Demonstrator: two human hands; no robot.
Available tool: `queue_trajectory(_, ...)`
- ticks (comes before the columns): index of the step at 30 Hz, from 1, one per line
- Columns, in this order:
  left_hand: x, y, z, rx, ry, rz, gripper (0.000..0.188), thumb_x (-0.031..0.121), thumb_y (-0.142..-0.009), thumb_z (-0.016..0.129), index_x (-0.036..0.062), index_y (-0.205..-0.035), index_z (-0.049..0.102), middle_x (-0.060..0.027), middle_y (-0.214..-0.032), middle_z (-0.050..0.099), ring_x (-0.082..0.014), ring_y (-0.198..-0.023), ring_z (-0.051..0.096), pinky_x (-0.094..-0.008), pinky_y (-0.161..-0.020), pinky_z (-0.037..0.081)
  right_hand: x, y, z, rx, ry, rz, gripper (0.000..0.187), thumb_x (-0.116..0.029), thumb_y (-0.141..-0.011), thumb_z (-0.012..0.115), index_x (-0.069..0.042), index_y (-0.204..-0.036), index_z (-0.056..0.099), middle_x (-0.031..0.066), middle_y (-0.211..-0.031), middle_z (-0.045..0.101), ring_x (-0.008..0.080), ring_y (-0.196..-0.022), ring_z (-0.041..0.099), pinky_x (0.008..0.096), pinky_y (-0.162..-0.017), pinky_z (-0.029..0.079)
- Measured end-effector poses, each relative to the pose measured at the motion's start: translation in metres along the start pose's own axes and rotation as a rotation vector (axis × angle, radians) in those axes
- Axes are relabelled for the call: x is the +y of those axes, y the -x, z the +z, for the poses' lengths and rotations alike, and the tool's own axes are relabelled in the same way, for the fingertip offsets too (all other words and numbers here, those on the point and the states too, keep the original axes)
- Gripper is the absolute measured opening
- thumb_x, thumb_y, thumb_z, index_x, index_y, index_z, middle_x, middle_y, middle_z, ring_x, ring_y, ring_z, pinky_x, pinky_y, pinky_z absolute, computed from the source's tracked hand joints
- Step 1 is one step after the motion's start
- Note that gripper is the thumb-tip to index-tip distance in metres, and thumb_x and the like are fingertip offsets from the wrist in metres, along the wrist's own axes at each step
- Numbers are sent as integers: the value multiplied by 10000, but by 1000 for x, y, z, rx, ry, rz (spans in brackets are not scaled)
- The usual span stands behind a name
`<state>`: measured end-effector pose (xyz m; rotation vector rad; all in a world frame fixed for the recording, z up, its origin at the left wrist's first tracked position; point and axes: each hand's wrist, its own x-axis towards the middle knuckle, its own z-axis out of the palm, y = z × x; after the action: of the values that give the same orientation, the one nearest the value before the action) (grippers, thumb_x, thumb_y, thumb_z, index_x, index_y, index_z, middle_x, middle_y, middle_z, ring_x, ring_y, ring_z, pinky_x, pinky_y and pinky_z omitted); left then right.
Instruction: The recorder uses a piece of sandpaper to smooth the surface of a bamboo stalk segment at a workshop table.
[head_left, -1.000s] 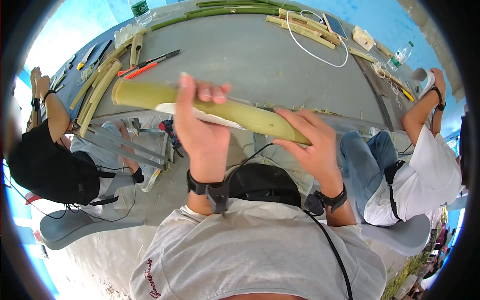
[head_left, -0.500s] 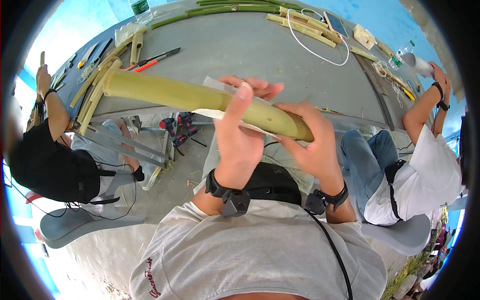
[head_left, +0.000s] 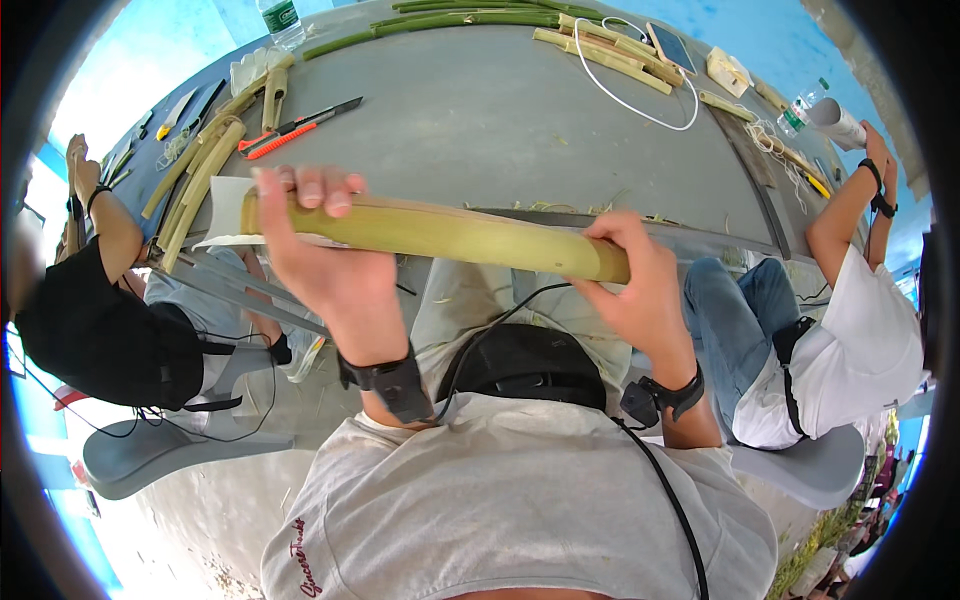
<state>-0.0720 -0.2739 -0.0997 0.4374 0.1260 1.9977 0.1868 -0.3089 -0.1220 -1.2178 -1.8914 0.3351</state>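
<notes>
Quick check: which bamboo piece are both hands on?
The yellow-green bamboo tube, held between left hand and right hand, with a white sheet at its left end. The bamboo pieces at left and upper right rest on the table.

We see yellow-green bamboo tube [head_left: 460, 236], smooth, nearly level, left end slightly higher; white sheet [head_left: 228, 208] curved against left end, jutting past it.

Pale grey tee [head_left: 520, 490], dark red script lettering [head_left: 299, 558] on its left side, light beige trousers [head_left: 452, 296], black pouch-like item [head_left: 525, 368] at waist. Black strap with boxy black module on left wrist [head_left: 400, 388], similar black wrist unit [head_left: 643, 402] on right. Black cable [head_left: 672, 490] runs from right unit over tee.
</notes>
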Motion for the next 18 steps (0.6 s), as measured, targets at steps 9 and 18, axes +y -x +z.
queue_trajectory(9, -57, 30, 19, -183, -154, -283, 155, 236, -967, 562, 134, -885, 478, 13, -666, 465, -166, -576, 513, -410, -725, 493, -15, -5, -2, -146, 25, -112, 522, -205, -695, 830, -54, -1130, 584, 132, -837, 668, 340, -750, 659, 322, -663, 507)
queue_trajectory(18, -42, 20, 6, -230, -45, -310, 228, 321, -962, 556, 116, -888, 490, 12, -639, 471, -176, -567, 527, -376, -664, 496, -11, 0, -11, -271, -192, 128, 379, -286, -720, 814, -44, -870, 563, 124, -690, 603, 252, -598, 583, 304, -578, 439)
